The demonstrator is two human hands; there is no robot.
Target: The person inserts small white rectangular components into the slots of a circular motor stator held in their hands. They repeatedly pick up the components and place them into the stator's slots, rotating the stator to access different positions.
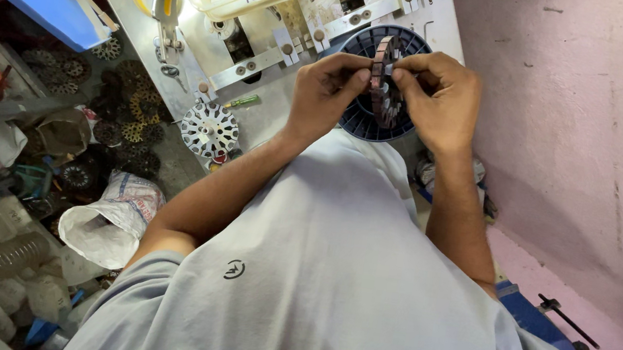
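Both hands are pinching a dark, ring-shaped motor stator core [386,80] held on edge between them, the left hand [325,92] gripping its near side and the right hand [442,100] its far side. They are holding it above a dark blue ribbed plastic spool [357,120] sitting on a grey metal winding machine [263,54]. A silver slotted stator [209,130] is lying to the left.

Both bare forearms reach forward from the chest and converge, elbows spread wide. The left hand [327,92] and right hand [440,100] meet fingertip to fingertip, thumbs and forefingers pinched close together, remaining fingers curled, wrists bent slightly inward toward each other.
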